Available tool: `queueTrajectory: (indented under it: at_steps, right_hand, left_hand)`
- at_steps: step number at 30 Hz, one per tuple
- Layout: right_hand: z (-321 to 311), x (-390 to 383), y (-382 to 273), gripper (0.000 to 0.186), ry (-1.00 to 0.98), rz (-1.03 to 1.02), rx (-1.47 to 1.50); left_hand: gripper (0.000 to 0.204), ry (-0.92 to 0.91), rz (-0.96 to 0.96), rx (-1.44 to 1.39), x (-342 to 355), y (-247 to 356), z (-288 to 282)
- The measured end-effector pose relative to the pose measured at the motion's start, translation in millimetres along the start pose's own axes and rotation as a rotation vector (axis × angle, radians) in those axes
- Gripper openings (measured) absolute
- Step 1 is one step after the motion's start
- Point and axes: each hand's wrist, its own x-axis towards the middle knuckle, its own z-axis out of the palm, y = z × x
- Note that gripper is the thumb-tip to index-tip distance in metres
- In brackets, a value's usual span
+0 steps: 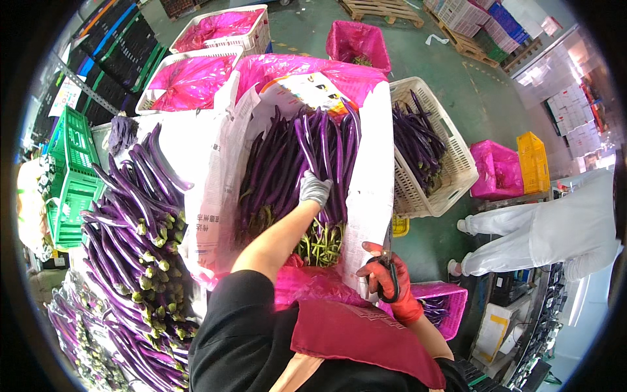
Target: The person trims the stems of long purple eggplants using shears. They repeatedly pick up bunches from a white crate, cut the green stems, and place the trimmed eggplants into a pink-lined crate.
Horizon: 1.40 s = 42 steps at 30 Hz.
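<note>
- Long purple eggplants (294,170), packed lengthwise in a paper-lined box (375,170) straight ahead, green stem ends toward the person, tips pointing away.
- Left hand (314,189), in a grey glove, pressed down on the middle of the eggplants, fingers curled over several of them; bare forearm stretched out from a black sleeve.
- Right hand (386,279), in a red glove, closed around the handles of dark scissors (390,264), blade pointing up along the right paper flap of the box, just beside the box's near right corner.
- Pink plastic liner (307,65) showing at the far rim of the box and again at the near edge under the stems.
- Dark red apron (366,340) across the person's chest, below both hands.
- Loose heap of purple eggplants (137,222) on the left, running down toward the lower edge, stems mostly to the right.
- White slatted crate (450,163) just right of the box, partly filled with more eggplants.
- Small pink-lined crate (444,307) near the right hand, low at the right, with a few eggplants inside.
- Green crate (72,176) at far left; white crates lined in pink (196,78) beyond the box.
- Another person in white clothing (548,228) at the right, well apart from the box.
</note>
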Motion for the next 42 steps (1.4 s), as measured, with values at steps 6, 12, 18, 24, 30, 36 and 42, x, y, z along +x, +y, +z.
queueTrajectory:
  at_steps: [6,12,18,24,30,36,42]
  right_hand:
    - [-4,-1,10,0.04,-0.021,-0.043,0.052]
    - [-7,-5,28,0.034,0.052,0.085,0.233]
    - [-11,-5,34,0.041,-0.008,0.086,0.14]
    - [-1,-2,11,0.044,-0.043,0.123,0.149]
    - [-4,-5,15,0.046,-0.082,0.085,0.189]
    - [-4,-2,16,0.047,-0.097,0.061,0.148]
    - [-1,0,7,0.046,-0.109,0.106,0.11]
  left_hand:
    - [0.068,0.081,-0.033,0.216,-28,33,23]
    - [0.094,-0.011,0.107,0.406,-35,32,42]
    - [0.093,-0.003,0.064,0.471,-28,36,52]
    - [0.103,-0.025,0.032,0.486,-27,41,34]
    - [0.109,0.068,0.072,0.286,-23,27,16]
    - [0.123,-0.327,-0.117,-0.306,16,-1,-18]
    - [0.109,-0.389,-0.065,-0.369,44,-54,-7]
